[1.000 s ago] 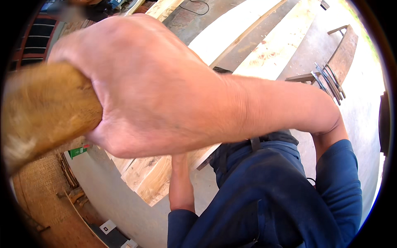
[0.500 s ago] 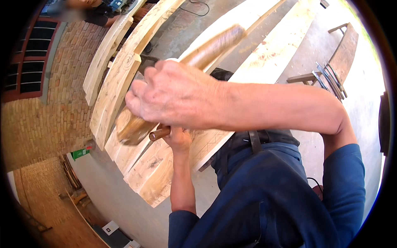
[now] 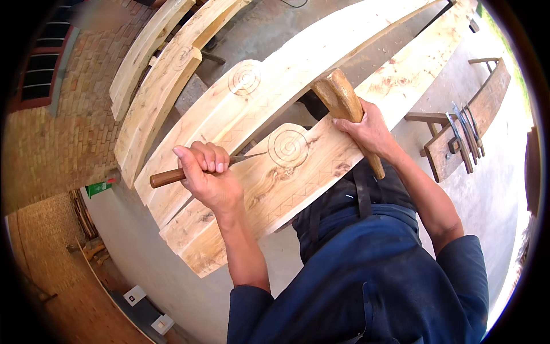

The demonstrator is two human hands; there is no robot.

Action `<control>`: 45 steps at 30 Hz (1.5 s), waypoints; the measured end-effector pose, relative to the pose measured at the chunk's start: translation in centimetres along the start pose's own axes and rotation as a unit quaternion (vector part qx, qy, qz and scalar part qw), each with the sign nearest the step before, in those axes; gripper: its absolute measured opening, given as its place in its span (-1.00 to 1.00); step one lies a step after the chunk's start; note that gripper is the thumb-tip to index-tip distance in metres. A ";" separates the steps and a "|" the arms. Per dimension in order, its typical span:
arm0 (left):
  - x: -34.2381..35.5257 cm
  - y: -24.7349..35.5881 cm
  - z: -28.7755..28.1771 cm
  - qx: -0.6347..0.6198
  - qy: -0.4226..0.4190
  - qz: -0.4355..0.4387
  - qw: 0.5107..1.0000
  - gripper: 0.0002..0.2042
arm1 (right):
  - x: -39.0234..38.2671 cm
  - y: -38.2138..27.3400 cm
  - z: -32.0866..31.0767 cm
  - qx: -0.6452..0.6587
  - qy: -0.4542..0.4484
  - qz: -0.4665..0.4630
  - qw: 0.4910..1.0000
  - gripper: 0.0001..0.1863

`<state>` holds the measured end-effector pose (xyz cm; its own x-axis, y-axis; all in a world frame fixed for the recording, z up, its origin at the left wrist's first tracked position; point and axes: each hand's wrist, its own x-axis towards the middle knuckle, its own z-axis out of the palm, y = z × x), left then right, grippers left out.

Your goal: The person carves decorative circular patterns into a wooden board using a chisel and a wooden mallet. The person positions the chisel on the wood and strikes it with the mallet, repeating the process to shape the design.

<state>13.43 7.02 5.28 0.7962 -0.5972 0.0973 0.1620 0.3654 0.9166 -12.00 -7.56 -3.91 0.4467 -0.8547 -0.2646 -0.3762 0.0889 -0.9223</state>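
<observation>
My left hand (image 3: 213, 178) is closed around the wooden handle of a chisel (image 3: 166, 178), thumb up along the handle. Its thin metal blade points right, and the tip is at the left edge of a spiral (image 3: 288, 146) marked on the near timber beam (image 3: 252, 200). In my right hand (image 3: 371, 131) is a thick wooden mallet (image 3: 338, 94), held over the same beam to the right of the spiral. The mallet's broad end points up and away, and its narrower end points toward me. Zigzag lines run along the beam's near edge.
A second marked beam (image 3: 197, 129) lies just beyond, with a spiral at its rounded shoulder. More beams (image 3: 166, 80) stand farther left. At right, several tools (image 3: 465, 135) rest on a wooden bench (image 3: 444, 155). A green box (image 3: 98, 189) sits by the brick wall (image 3: 74, 114).
My right hand has swung the mallet away from above my left hand, to the right. My left hand and the chisel have shifted left and up, uncovering the spirals.
</observation>
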 end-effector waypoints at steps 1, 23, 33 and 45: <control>-0.1 -0.3 -0.1 -0.004 -0.018 -0.007 1.000 -0.46 | 0.0 1.0 0.3 0.008 0.003 0.005 1.000 -0.54; -1.2 -2.8 0.8 0.001 -0.093 -0.075 0.993 -0.42 | 0.7 1.4 0.7 0.037 -0.008 0.029 0.999 -0.72; -0.7 -2.8 0.7 0.013 -0.088 -0.078 0.993 -0.41 | 0.6 1.1 0.6 0.041 -0.010 0.024 0.999 -0.70; -0.5 -2.7 2.0 0.076 -0.180 -0.105 0.975 -0.42 | 0.3 0.4 0.7 0.064 -0.015 0.031 0.997 -0.69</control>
<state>11.43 4.95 3.50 0.4934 -0.8698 0.0055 0.1890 0.1134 0.9754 -11.44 -7.40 -4.60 0.4505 -0.8299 -0.3290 -0.2983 0.2074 -0.9317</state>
